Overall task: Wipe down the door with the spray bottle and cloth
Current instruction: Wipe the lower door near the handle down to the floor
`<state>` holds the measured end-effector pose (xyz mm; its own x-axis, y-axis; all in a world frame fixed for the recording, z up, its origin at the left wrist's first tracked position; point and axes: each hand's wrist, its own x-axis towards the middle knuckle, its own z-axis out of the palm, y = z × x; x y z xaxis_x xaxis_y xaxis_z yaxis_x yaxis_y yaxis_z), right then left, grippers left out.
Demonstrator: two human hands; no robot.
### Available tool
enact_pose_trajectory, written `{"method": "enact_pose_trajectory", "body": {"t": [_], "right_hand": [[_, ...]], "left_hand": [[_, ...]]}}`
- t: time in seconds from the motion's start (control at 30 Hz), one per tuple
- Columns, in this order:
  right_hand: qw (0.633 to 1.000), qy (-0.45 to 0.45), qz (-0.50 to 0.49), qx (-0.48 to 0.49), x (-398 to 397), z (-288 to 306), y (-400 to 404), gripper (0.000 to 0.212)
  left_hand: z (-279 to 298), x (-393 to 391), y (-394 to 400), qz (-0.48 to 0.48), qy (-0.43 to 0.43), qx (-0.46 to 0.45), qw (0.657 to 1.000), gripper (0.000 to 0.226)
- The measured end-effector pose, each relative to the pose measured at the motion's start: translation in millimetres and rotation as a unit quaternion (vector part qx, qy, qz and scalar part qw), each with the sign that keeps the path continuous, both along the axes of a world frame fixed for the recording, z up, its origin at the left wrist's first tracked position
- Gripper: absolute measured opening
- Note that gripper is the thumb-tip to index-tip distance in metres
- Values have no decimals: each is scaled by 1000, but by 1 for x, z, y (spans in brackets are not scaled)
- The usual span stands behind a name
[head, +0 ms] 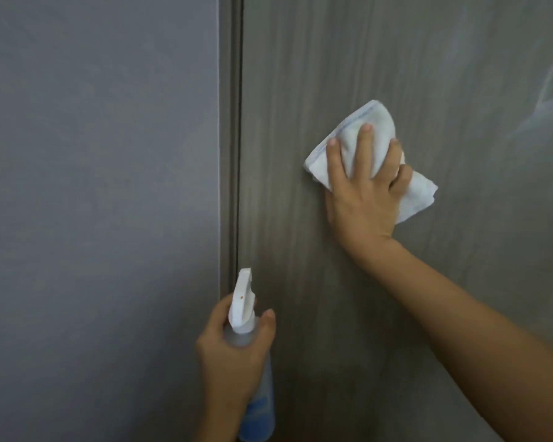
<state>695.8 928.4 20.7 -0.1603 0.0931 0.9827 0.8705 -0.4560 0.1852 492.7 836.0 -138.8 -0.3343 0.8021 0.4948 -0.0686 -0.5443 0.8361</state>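
Note:
The grey-brown wood-grain door fills the middle and right of the view. My right hand presses a crumpled white cloth flat against the door, fingers spread over it. Lower down, my left hand grips a clear spray bottle with a white trigger head that points up toward the door's left edge. The bottle's base is cut off by the bottom of the view.
A dark door frame runs vertically along the door's left edge. A plain grey wall covers the left side. Faint pale smears show on the door at the upper right.

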Motion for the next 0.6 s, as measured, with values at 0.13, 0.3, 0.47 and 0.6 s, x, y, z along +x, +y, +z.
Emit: {"method": "enact_pose_trajectory", "body": {"t": [0.13, 0.3, 0.47, 0.6], "right_hand": [[990, -62, 46, -115, -38, -37, 16, 64], [943, -182, 50, -273, -69, -117, 35, 77], [892, -300, -7, -338, -68, -181, 39, 85], [848, -378, 6, -371, -50, -231, 31, 69]], "left_hand": [[-39, -13, 6, 21, 16, -29, 999, 41], [-74, -29, 5, 52, 19, -51, 997, 62], [-81, -35, 0, 41, 58, -10, 997, 59], [-90, -24, -2, 29, 95, 11, 995, 53]]}}
